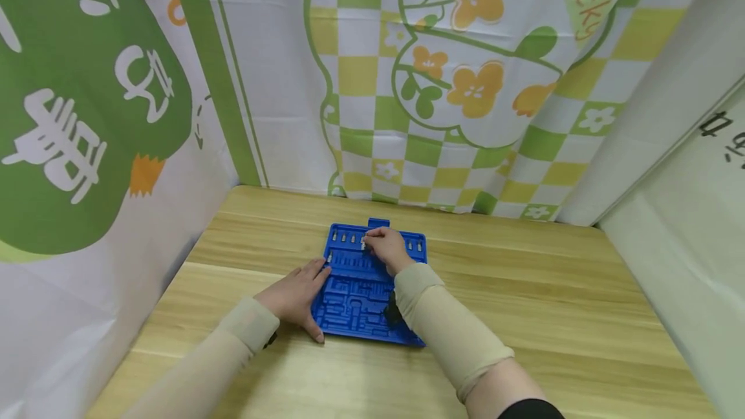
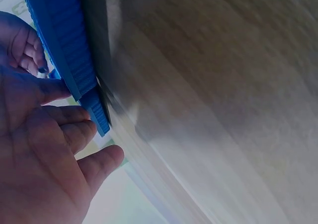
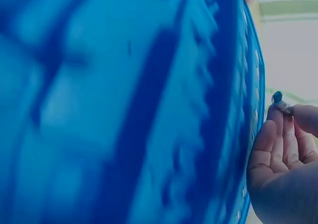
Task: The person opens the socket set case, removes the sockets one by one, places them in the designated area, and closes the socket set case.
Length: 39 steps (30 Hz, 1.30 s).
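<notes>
Left hand, fingers spread, touches the ribbed blue plastic tray; right hand pinches a small shiny metallic piece

Beige forearm sleeves are worn with a black sleeve.

The tray is moulded in blue plastic, faintly glossy, its side wall finely ribbed. Silvery, shiny metal is shown by the bits. The table is surfaced in smooth wood grain with a soft sheen. At the far side, printed cloth is creased; the sleeves are matt fabric.
</notes>
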Available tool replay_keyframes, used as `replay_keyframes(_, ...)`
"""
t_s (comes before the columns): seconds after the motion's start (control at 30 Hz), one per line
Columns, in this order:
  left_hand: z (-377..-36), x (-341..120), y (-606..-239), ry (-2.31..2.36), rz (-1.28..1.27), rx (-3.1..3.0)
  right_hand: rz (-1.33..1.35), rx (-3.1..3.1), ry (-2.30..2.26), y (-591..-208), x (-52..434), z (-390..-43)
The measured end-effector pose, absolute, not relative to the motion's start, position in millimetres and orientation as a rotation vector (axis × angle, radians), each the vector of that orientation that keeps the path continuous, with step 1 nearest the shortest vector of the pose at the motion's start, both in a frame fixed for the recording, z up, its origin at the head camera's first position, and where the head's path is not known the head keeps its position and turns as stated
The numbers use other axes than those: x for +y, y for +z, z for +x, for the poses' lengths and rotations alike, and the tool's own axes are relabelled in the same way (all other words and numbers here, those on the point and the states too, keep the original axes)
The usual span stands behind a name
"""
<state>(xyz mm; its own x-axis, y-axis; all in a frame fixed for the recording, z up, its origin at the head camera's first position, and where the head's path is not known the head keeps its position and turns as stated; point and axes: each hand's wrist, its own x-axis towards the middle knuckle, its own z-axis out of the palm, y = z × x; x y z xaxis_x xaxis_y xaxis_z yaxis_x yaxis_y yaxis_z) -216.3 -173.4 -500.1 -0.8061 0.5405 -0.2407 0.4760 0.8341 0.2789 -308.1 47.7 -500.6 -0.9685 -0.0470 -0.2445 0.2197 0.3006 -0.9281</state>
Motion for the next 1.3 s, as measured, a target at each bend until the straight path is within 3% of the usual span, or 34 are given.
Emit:
replay_keyframes(0.43, -214, -175, -501, 0.298, 0.757, 2.695, 0.192, 2.363, -1.8, -495, 134, -328)
replay_keyframes(0.77, -216, -176, -505, 0.3, 0.747, 2.696, 0.295, 2.353, -1.769, -497, 194, -324)
replay_keyframes(1.3, -218, -175, -505, 0.285, 0.751, 2.698, 0.219, 2.591, -1.345, -506, 204, -322)
